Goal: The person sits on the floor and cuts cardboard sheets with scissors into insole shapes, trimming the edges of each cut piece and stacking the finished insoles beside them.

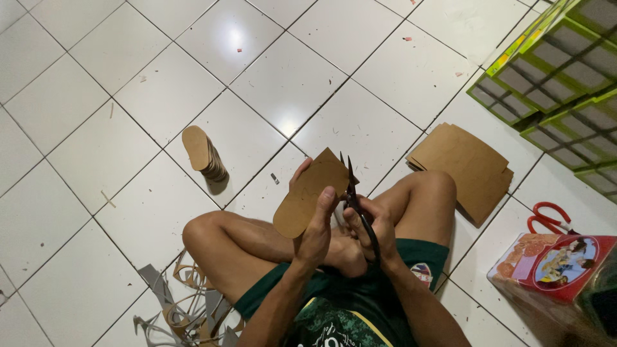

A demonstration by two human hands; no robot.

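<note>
I sit cross-legged on a white tiled floor. My left hand holds a brown cardboard piece shaped like a shoe sole, thumb on its face. My right hand grips black scissors whose blades point up and meet the right edge of the cardboard near its top corner. A stack of finished sole-shaped cutouts lies on the floor to the front left.
A pile of brown cardboard sheets lies by my right knee. Cardboard offcuts are heaped at my left. Red-handled scissors and a colourful tin are at the right; green-edged flattened boxes are stacked at top right.
</note>
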